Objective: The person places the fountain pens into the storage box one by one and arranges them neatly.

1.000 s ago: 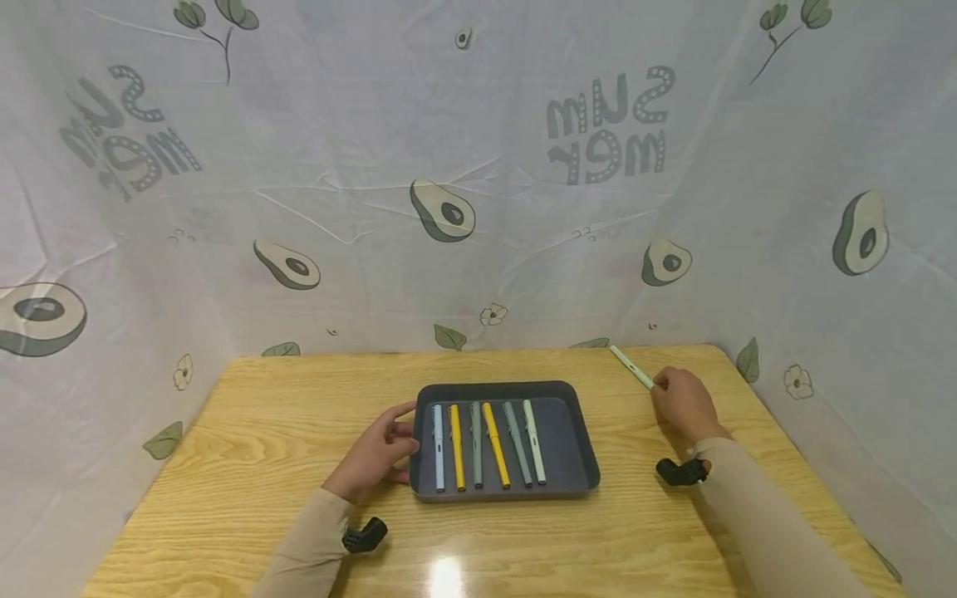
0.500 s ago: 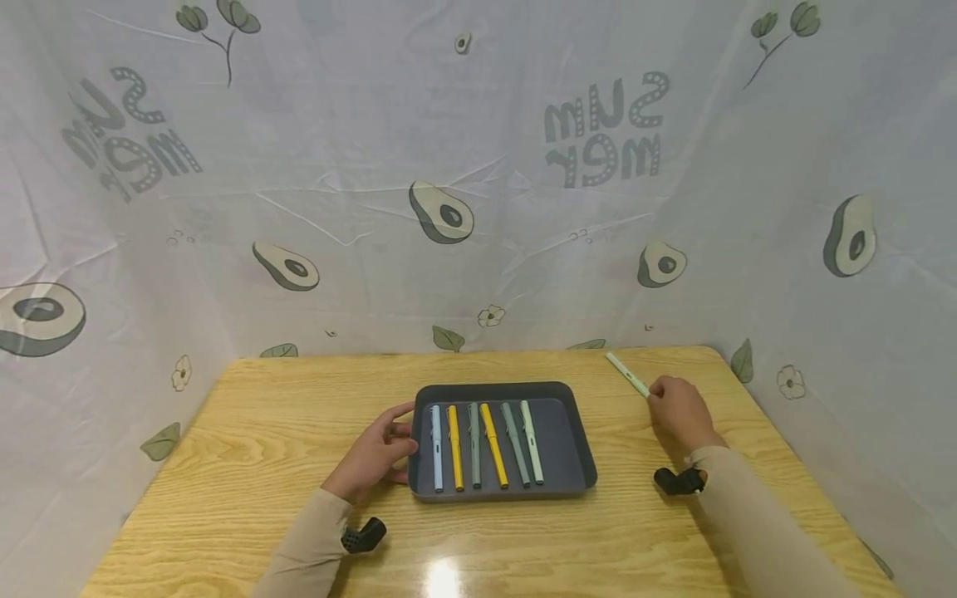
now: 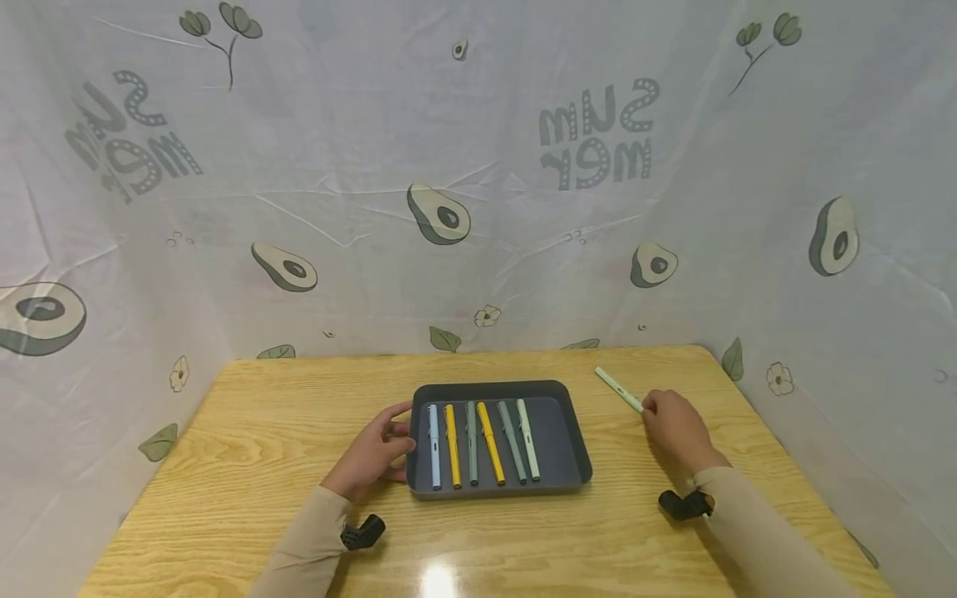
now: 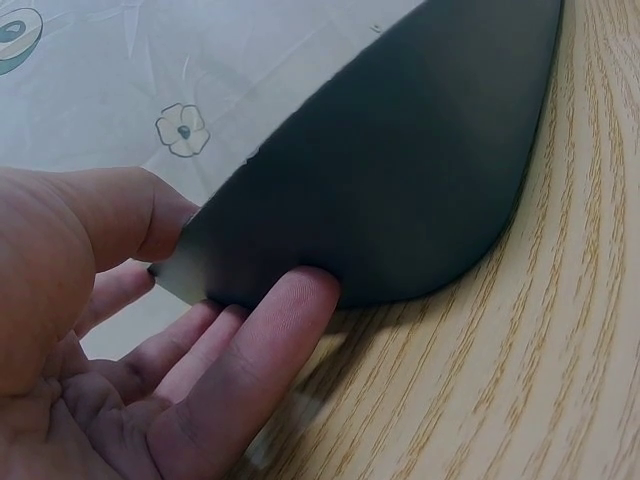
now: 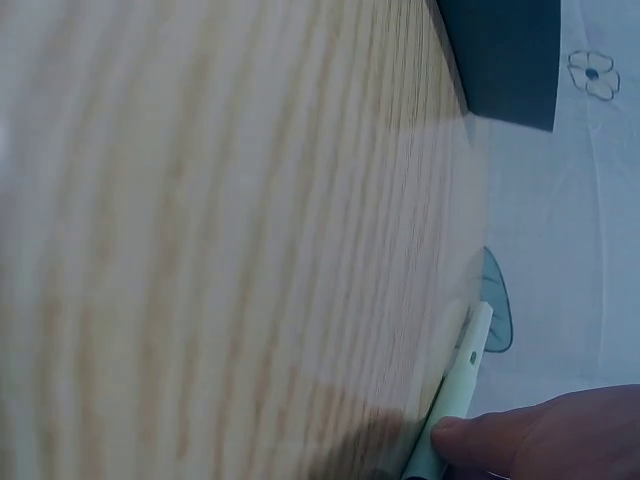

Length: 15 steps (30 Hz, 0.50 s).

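Note:
My left hand holds the left end of a dark grey tray. In the left wrist view, the thumb lies at the tray's rim and the fingers touch its outer wall. Inside the tray, a light blue pen, two yellow pens, two grey-green pens and a pale green pen lie side by side. Right of the tray, my right hand pinches the near end of another pale green pen, which slants away to the left. The right wrist view shows the thumb on this pen.
The wooden table reaches back to a hanging white curtain printed with avocados, which also closes off both sides. A black device is strapped to the left wrist, with another on the right.
My right hand has drawn the pale green pen nearer and slightly left over the table. My left hand keeps its place at the tray. The head view has shifted a little.

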Tool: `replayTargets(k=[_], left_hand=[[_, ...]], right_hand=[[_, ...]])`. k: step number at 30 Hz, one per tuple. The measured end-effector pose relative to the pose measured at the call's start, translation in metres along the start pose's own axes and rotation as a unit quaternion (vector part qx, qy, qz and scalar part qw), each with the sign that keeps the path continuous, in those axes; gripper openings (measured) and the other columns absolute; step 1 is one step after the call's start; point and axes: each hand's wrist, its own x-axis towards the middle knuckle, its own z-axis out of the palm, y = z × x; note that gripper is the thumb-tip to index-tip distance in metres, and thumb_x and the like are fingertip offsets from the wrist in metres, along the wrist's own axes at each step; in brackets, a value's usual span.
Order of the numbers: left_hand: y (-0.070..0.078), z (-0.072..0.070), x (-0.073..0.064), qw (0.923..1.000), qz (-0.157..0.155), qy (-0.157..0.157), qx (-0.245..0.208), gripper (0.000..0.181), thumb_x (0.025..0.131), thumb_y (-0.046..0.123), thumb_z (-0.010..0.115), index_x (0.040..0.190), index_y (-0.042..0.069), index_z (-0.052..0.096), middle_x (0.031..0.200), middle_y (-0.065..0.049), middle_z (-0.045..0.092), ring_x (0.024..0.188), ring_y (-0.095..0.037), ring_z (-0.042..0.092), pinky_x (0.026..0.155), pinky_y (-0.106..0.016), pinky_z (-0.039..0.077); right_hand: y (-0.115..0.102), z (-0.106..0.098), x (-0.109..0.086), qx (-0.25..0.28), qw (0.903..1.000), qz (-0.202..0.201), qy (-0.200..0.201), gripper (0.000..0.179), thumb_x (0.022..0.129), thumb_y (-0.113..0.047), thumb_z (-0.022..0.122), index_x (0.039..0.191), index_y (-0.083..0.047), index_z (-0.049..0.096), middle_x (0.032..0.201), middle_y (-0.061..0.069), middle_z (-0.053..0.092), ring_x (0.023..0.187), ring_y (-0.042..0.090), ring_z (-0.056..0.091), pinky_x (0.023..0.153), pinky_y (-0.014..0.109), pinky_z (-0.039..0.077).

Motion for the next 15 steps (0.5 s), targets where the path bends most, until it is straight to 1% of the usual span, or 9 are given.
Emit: replayTargets(k=[6, 11, 15], left_hand=[[-0.001, -0.001, 0.002, 1.0, -0.003, 0.005, -0.003, 0.069, 0.097, 0.001, 0.062, 0.159, 0.018, 0.038, 0.138, -0.024, 0.051, 0.108, -0.031, 0.063, 0.068, -0.047, 0.064], [0.001, -0.001, 0.0, 1.0, -0.002, 0.008, 0.005, 0.069, 0.097, 0.001, 0.062, 0.159, 0.018, 0.038, 0.139, -0.024, 0.052, 0.109, -0.031, 0.064, 0.067, -0.047, 0.064], [0.001, 0.0, -0.001, 1.0, 0.0, 0.002, 0.007, 0.068, 0.098, 0.002, 0.062, 0.16, 0.018, 0.037, 0.139, -0.025, 0.051, 0.109, -0.031, 0.063, 0.067, -0.046, 0.064]], right_hand=[[0.0, 0.003, -0.008, 0.01, 0.9999, -0.013, -0.001, 0.014, 0.098, -0.002, 0.061, 0.105, 0.007, 0.068, 0.092, 0.016, 0.066, 0.08, 0.027, 0.061, 0.071, 0.05, 0.054], [0.005, 0.003, -0.012, 0.023, 0.9989, -0.041, -0.002, 0.008, 0.098, -0.001, 0.062, 0.103, 0.003, 0.068, 0.091, 0.011, 0.063, 0.079, 0.023, 0.057, 0.071, 0.047, 0.052], [0.017, 0.004, -0.01, 0.02, 0.9971, -0.073, -0.003, 0.007, 0.098, 0.002, 0.062, 0.1, -0.002, 0.068, 0.091, 0.007, 0.062, 0.081, 0.021, 0.055, 0.073, 0.045, 0.051]])
